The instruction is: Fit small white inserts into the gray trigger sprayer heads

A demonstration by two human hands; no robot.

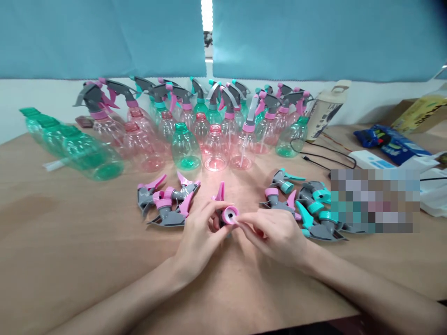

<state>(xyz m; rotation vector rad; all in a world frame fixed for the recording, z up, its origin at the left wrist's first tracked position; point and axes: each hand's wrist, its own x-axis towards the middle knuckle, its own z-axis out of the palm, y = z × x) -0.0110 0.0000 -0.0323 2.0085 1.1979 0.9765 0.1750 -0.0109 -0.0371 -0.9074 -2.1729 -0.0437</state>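
Observation:
My left hand [200, 230] is closed around a grey spray head with a pink trigger and pink screw collar [228, 214], the collar's open end facing me. My right hand [274, 232] pinches at the collar's rim with thumb and forefinger; whether something small sits in that pinch I cannot make out. Both hands hover just above the brown table [70, 242]. A group of pink-and-grey spray heads [167, 202] lies left of my hands. A heap of teal and pink spray heads [307, 204] lies to the right.
Several clear pink and green bottles [185, 149], some capped with spray heads, stand in rows at the back. Green bottles [75, 144] lie on their sides at the left. A carton [326, 114], black cable [328, 156], blue packets [391, 139] and a yellow box [421, 111] crowd the right.

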